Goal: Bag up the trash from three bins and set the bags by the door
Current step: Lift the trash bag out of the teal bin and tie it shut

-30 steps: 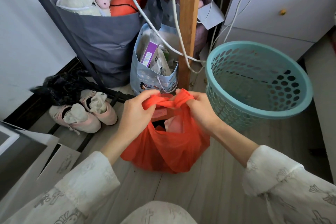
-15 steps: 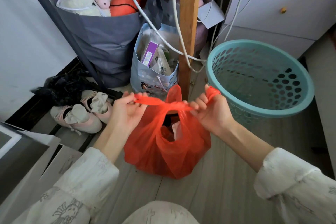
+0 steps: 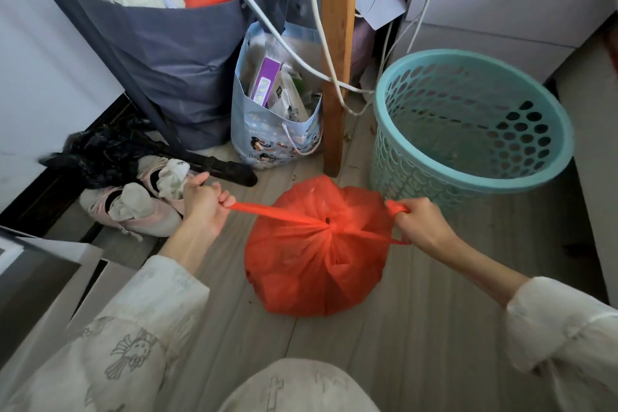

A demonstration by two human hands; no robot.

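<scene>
Head view: left hand (image 3: 204, 207) and right hand (image 3: 418, 224) each gripped a handle of the red bag (image 3: 314, 264) on the floor beside the bin (image 3: 468, 177); pull evenly to avoid tearing.

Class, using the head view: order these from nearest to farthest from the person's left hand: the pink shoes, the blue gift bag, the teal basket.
From the left hand:
1. Pink shoes, on the floor right beside the hand, to its left.
2. Blue gift bag, beyond the hand, by the wooden post.
3. Teal basket, far across on the right, past the red bag.
</scene>
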